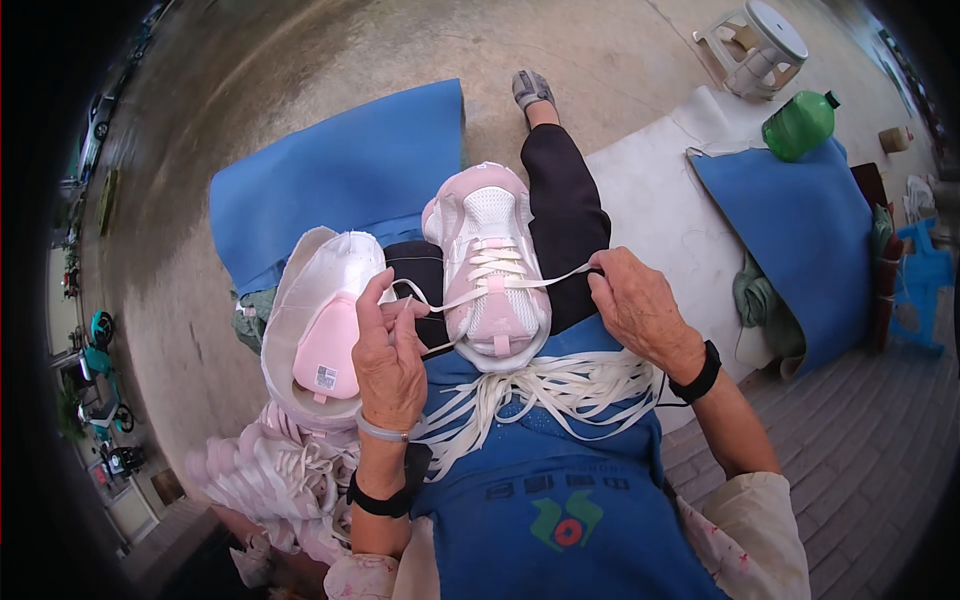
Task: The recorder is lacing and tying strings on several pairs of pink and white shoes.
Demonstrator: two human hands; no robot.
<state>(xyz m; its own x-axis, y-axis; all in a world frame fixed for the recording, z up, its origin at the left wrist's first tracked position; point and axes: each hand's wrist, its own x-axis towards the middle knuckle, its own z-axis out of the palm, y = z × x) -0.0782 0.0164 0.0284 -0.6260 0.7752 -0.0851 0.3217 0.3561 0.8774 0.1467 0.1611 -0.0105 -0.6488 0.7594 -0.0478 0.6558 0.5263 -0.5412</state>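
A pink and white sneaker [490, 218] lies across my lap, its toe pointing away from me and its heel tab near me. White lace zigzags through its eyelets, and the two loose ends run out to either side. My right hand [640, 308] is closed on the lace [553, 280] to the right of the shoe, holding that end taut. At the shoe's left, my left hand [388, 362] pinches the other part of the lace between thumb and fingers. A bunch of loose white laces [560, 390] is spread over my blue apron [540, 500] below the heel.
Left of my lap sit white shoe parts [350, 262] with a pink piece [328, 345]. Beneath them is a pile of pink and white sneakers [270, 475]. Blue sheets [340, 170] lie on both sides. A green bottle [800, 125] and white stool [765, 45] stand far right.
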